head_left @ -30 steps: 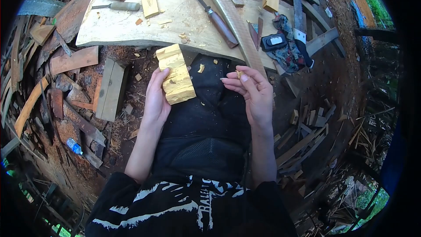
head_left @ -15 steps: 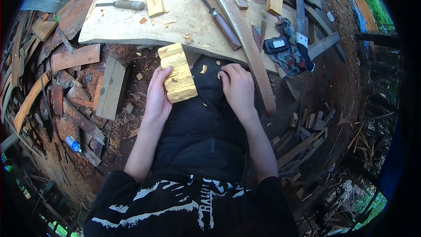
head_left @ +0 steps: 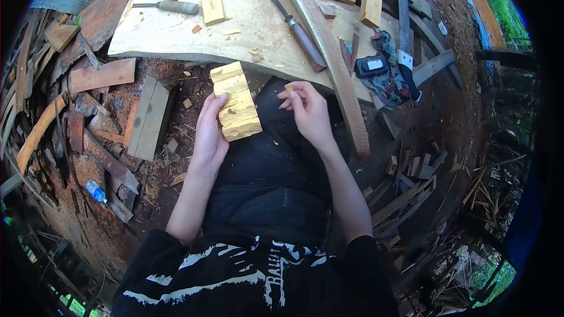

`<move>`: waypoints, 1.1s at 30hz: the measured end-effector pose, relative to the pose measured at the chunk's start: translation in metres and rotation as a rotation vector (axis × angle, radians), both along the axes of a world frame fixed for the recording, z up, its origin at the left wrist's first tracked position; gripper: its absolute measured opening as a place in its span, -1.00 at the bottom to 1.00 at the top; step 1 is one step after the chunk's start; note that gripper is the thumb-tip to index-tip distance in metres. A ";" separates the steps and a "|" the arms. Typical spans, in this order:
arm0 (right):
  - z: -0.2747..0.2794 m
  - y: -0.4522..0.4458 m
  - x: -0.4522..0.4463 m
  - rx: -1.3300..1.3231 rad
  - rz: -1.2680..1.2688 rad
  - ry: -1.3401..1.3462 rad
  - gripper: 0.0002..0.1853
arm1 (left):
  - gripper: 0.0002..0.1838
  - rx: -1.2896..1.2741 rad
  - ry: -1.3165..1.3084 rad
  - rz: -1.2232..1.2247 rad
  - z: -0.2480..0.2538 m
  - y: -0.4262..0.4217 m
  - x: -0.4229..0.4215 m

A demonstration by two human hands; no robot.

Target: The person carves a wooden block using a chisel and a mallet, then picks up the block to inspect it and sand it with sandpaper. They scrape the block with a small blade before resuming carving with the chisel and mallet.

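Note:
My left hand (head_left: 210,128) is closed on the left edge of a carved yellow wooden block (head_left: 236,103), thumb on its face. The block stands tilted above my lap, with rough, stepped cuts across it. To its right, my right hand (head_left: 308,113) pinches a small wood chip (head_left: 288,91) between thumb and fingers, apart from the block. Both hands are over my dark trousers (head_left: 264,164), where a few tiny wood bits lie. The wooden plank bench (head_left: 170,35) is just beyond the hands.
On the bench lie a long-handled chisel (head_left: 302,38), two smaller chisels (head_left: 179,7), a small wooden block (head_left: 212,4) and a long wooden bar (head_left: 329,53). A black device (head_left: 371,66) rests on a cloth at right. Wood offcuts (head_left: 411,182) and a plastic bottle (head_left: 96,191) lie on the ground.
My right hand has lifted and turned slightly leftward, with a chip in its fingertips. Loose chips on my trousers are fewer. The block has barely shifted in my left hand.

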State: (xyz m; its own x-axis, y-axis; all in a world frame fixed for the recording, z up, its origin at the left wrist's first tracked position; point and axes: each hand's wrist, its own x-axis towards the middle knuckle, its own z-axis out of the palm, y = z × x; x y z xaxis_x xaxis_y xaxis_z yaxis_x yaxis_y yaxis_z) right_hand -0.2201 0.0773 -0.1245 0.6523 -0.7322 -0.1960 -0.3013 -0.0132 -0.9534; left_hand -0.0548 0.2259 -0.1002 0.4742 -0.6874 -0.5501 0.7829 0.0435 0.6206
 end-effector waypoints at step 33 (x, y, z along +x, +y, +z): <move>0.025 -0.003 -0.039 0.099 -0.161 -0.039 -0.79 | -0.54 -0.014 -0.081 -0.022 0.017 -0.009 -0.014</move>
